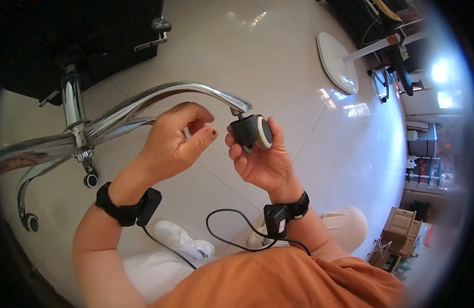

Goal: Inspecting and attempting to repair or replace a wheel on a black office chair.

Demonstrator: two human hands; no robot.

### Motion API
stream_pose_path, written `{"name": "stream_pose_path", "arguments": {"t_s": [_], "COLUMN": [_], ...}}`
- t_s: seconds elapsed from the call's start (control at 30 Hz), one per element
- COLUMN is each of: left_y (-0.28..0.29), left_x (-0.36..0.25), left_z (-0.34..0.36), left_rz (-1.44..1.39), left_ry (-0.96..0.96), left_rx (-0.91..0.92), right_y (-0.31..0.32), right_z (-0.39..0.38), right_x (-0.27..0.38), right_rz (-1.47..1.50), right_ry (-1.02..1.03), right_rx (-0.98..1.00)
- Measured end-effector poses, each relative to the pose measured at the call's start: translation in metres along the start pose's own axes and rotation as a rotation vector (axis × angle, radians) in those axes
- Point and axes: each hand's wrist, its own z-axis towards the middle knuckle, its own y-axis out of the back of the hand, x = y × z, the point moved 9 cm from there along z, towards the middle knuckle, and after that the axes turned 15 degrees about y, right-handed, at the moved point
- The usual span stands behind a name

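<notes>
A black caster wheel (245, 131) with a white-rimmed tread sits in my right hand (269, 167), whose fingers and thumb close round it from below and the right. Its metal stem points up at the tip of a curved chrome chair leg (196, 88); whether the stem is seated in the leg I cannot tell. Left of the caster, just under the same leg, is my left hand (172, 136). Its fingers are loosely curled, the thumb stands apart from the index finger, and nothing shows between them. A dark spot marks the left thumb's tip.
The chair base lies on its side, with a chrome column (74, 102), a black seat (108, 41) and other casters (30, 222) at the left. A white round table base (338, 62) stands far right. Cables (216, 248) hang from my wrist straps. My white shoes (180, 238) are below.
</notes>
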Motion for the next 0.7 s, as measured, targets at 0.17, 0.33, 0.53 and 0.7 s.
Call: {"name": "stream_pose_path", "arguments": {"t_s": [0.17,0.33,0.53,0.7], "left_y": [-0.041,-0.073,-0.081,-0.07], "left_x": [0.023,0.03,0.016,0.021], "left_z": [0.011,0.015,0.008,0.011], "left_rz": [-0.239,-0.73,-0.843,-0.781], "left_ry": [0.113,0.279,0.413,0.414], "left_rx": [0.207,0.547,0.784,0.453], "right_y": [0.004,0.019,0.019,-0.02], "right_z": [0.002,0.004,0.004,-0.018], "right_x": [-0.012,-0.013,0.027,0.071], "right_rz": [0.149,-0.189,-1.126,-1.485], "right_ry": [-0.155,-0.129,0.184,0.617], "right_rx": [-0.018,-0.105,-0.101,-0.16]}}
